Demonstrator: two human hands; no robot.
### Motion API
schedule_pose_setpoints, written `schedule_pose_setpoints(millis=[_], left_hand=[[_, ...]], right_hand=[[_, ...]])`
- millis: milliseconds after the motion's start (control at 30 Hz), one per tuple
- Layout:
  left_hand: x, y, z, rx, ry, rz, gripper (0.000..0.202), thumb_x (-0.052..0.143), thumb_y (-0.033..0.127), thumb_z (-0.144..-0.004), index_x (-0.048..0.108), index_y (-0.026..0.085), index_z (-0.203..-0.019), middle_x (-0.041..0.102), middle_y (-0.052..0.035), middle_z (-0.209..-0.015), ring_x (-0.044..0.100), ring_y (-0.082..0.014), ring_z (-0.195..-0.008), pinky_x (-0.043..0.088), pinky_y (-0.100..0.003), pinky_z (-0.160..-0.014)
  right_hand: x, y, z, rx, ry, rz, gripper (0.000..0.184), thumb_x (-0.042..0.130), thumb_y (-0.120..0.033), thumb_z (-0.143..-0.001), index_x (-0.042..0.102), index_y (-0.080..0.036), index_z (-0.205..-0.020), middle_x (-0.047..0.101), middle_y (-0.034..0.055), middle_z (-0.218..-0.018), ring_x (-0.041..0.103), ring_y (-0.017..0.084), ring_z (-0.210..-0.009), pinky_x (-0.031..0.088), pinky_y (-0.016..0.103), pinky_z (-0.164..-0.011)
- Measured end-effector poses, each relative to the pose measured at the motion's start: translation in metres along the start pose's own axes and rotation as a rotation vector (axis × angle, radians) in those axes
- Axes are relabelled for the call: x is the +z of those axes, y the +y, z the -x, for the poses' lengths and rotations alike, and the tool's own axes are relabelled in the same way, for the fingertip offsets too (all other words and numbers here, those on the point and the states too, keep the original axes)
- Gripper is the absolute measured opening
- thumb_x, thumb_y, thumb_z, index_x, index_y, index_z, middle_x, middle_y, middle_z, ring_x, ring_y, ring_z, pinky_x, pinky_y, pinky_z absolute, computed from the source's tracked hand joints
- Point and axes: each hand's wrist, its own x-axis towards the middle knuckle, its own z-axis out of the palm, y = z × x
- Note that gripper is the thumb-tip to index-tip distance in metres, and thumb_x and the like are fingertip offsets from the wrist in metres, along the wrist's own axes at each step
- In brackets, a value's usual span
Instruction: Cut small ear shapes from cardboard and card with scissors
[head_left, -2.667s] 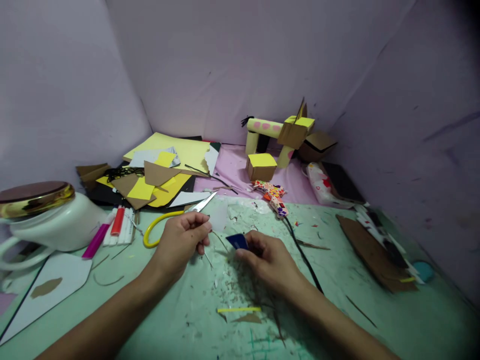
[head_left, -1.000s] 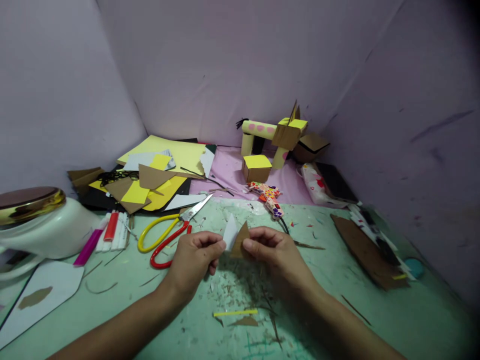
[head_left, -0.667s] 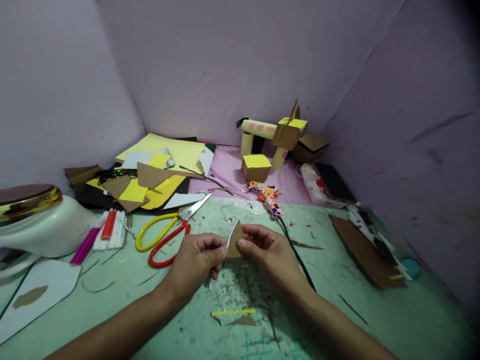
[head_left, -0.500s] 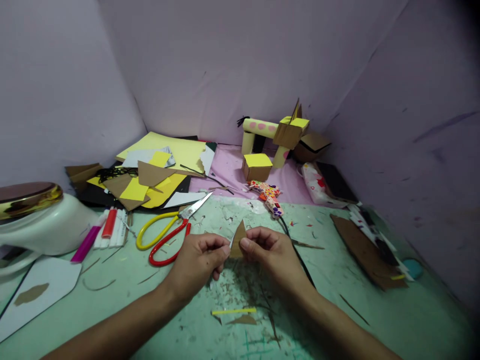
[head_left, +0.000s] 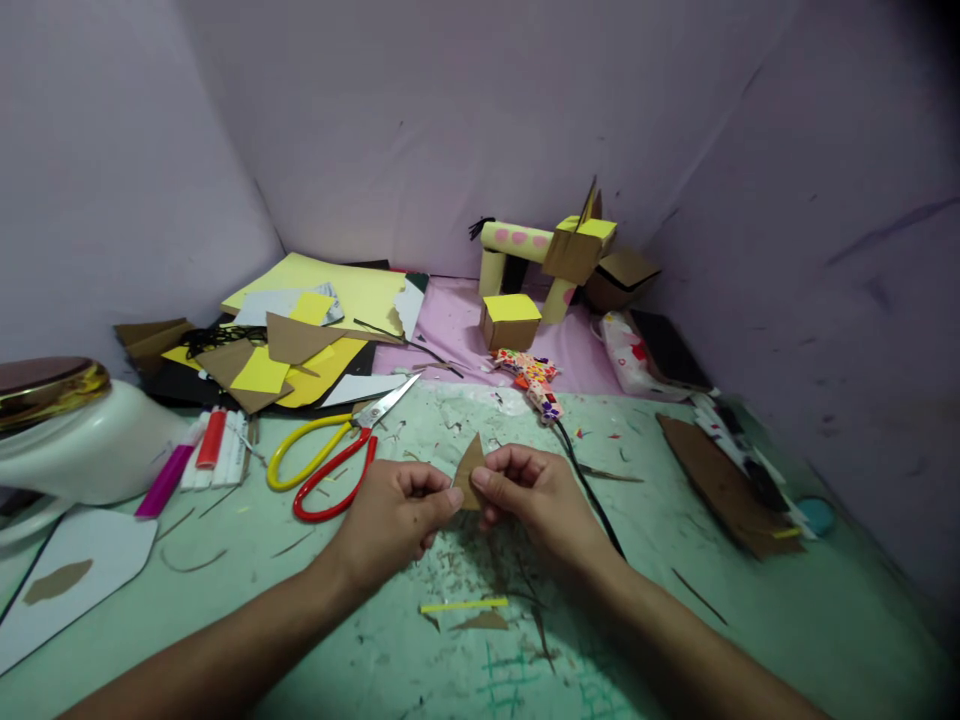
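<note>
Between my hands, above the green tabletop, is a small pointed piece of brown cardboard (head_left: 469, 472) with its tip upward. My left hand (head_left: 405, 510) pinches its left edge between thumb and fingers. On the opposite edge my right hand (head_left: 529, 492) grips it the same way. Scissors (head_left: 352, 440) with one yellow and one red handle lie spread just beyond my left hand. A black cord runs beside my right hand to a glue gun (head_left: 531, 380) wrapped in patterned cloth. Below the hands lie a thin yellow strip (head_left: 463, 606) and a cardboard scrap (head_left: 484, 621).
At the back stand a yellow-topped cardboard box (head_left: 511, 322) and a spotted paper animal (head_left: 517, 240). Paper and cardboard sheets (head_left: 300, 280) are piled back left, near markers (head_left: 214, 450) and a white mug-like object (head_left: 90, 450). On the right is a dark cardboard piece (head_left: 705, 480).
The view has shifted slightly, so the scene sits a little higher and further left. The cardboard piece has turned a little, its face now showing more; both hands still grip it.
</note>
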Motion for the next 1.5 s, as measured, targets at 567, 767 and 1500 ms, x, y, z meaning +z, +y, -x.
schedule_pose_setpoints(millis=[567,767,1500], left_hand=[[-0.0028,-0.0044,-0.0062,-0.162,-0.027,0.269,0.024,0.068,0.029,-0.056,0.052,0.015,-0.045,0.044,0.0055,-0.032,0.032,-0.0032,-0.027,0.025,-0.014,-0.028],[-0.0031,-0.0026,-0.0063,-0.170,-0.025,0.282,0.021,0.068,0.027,-0.054,0.053,0.015,-0.046,0.044,0.0057,-0.031,0.032,-0.0033,-0.026,0.024,-0.014,-0.028],[-0.0024,-0.0002,0.0022,0.020,-0.054,-0.167,0.020,0.058,0.034,-0.062,0.056,0.016,-0.053,0.041,0.0069,-0.036,0.033,-0.0068,-0.033,0.022,-0.021,-0.035]], right_hand=[[-0.0034,-0.0002,-0.0045,0.255,-0.052,-0.179,0.013,0.072,-0.020,-0.062,0.062,-0.012,-0.062,0.059,-0.0008,-0.044,0.053,0.008,-0.036,0.050,0.020,-0.041],[-0.0027,0.0008,-0.0045,0.238,-0.041,-0.160,0.014,0.072,-0.019,-0.061,0.061,-0.012,-0.063,0.060,0.0003,-0.044,0.055,0.009,-0.037,0.050,0.019,-0.041],[-0.0070,0.0020,-0.0015,-0.076,-0.070,-0.046,0.020,0.074,-0.033,-0.063,0.069,-0.014,-0.064,0.056,-0.0023,-0.045,0.048,0.008,-0.038,0.039,0.020,-0.039]])
